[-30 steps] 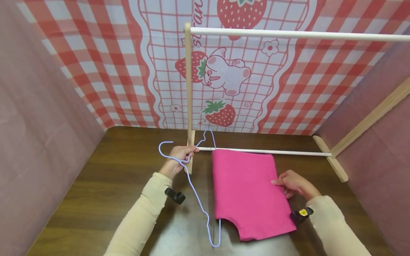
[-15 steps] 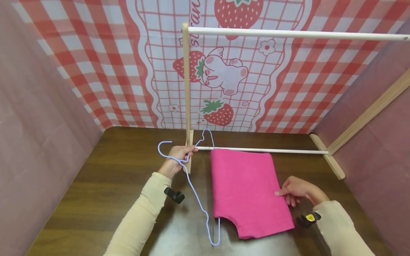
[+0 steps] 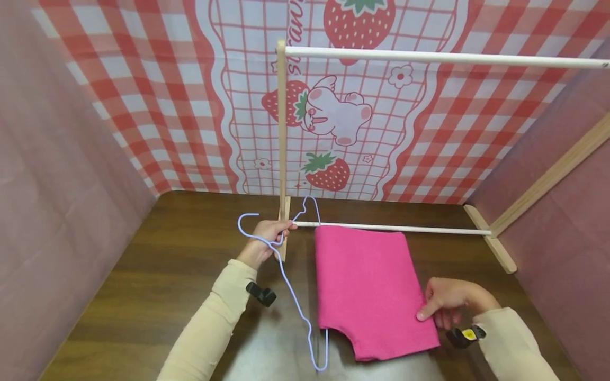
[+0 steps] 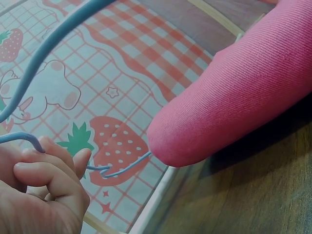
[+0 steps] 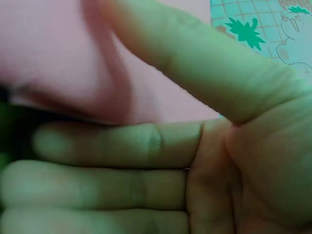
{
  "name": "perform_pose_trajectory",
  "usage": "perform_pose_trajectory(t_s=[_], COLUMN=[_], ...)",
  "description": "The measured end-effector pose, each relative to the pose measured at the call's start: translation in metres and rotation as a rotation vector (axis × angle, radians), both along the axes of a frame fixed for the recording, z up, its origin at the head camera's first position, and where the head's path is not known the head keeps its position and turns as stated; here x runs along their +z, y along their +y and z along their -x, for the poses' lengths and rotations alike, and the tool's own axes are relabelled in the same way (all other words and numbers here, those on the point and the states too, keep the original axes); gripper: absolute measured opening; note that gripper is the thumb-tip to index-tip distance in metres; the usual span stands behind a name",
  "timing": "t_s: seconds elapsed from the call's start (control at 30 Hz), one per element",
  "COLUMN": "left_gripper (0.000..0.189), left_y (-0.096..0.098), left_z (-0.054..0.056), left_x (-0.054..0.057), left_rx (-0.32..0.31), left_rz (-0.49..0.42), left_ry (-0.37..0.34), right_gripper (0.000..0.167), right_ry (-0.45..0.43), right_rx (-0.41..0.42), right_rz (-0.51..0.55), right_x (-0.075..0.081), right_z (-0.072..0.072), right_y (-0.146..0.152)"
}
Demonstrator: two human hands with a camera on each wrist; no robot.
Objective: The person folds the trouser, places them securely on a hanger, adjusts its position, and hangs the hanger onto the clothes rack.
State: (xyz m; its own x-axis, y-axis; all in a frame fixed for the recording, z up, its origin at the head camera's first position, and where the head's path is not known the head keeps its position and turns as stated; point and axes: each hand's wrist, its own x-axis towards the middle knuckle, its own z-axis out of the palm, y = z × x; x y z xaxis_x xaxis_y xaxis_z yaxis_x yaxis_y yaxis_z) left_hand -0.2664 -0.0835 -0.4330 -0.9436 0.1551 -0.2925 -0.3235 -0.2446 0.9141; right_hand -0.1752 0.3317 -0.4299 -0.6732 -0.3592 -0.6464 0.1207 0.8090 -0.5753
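Observation:
A light purple wire hanger (image 3: 290,288) is gripped near its neck by my left hand (image 3: 267,235), its hook to the left of the fingers. Folded pink pants (image 3: 367,291) hang over the hanger's bar, with a curved cut at the lower left. In the left wrist view, the rounded fold of the pants (image 4: 219,107) comes close to the hand. My right hand (image 3: 448,301) pinches the pants' right edge low down, thumb on top and fingers beneath. In the right wrist view, the thumb (image 5: 195,53) lies over the cloth; its tip is blurred.
Behind the pants stands a rack with a wooden post (image 3: 282,132), a white top rail (image 3: 429,55) and a white lower rail (image 3: 429,229). A wooden foot (image 3: 493,241) is at its right. Everything rests on a brown wooden table (image 3: 157,264) before a strawberry-print backdrop.
My right hand has slid down along the pants' right edge, toward the lower corner. The left hand and hanger have stayed in place; the view shifts slightly.

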Motion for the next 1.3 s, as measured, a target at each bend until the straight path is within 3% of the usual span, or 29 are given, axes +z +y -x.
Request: perform_pose_trajectory(t_s=[0.13,0.33,0.47,0.67,0.77,1.07,1.3], left_gripper=[0.027,0.027,0.023,0.022,0.021,0.033,0.037], left_y=[0.0,0.0,0.0,-0.002,-0.004,-0.006,-0.004], left_z=[0.0,0.002,0.001,-0.001,-0.001,0.001,-0.001], left_x=[-0.002,-0.002,0.0,0.005,0.007,0.006,0.01], left_rx=[0.003,0.003,-0.009,-0.036,-0.078,-0.21,-0.244], left_rz=[-0.004,0.003,-0.017,-0.088,-0.127,-0.227,-0.283], left_ry=[-0.009,-0.01,-0.012,-0.017,-0.024,0.002,-0.009], right_gripper=[0.038,0.037,0.04,0.038,0.037,0.03,0.028], right_ry=[-0.037,0.029,0.097,0.344,0.427,0.521,0.602], right_rx=[0.005,0.007,-0.016,-0.063,-0.07,-0.106,-0.091], right_rz=[-0.009,-0.024,0.009,-0.03,-0.047,0.045,0.107], right_x=[-0.008,-0.014,-0.005,0.012,0.019,0.036,0.045], right_z=[-0.012,-0.019,-0.016,-0.008,-0.006,-0.003,-0.001], right_y=[-0.001,0.001,0.002,-0.011,-0.02,-0.057,-0.083])
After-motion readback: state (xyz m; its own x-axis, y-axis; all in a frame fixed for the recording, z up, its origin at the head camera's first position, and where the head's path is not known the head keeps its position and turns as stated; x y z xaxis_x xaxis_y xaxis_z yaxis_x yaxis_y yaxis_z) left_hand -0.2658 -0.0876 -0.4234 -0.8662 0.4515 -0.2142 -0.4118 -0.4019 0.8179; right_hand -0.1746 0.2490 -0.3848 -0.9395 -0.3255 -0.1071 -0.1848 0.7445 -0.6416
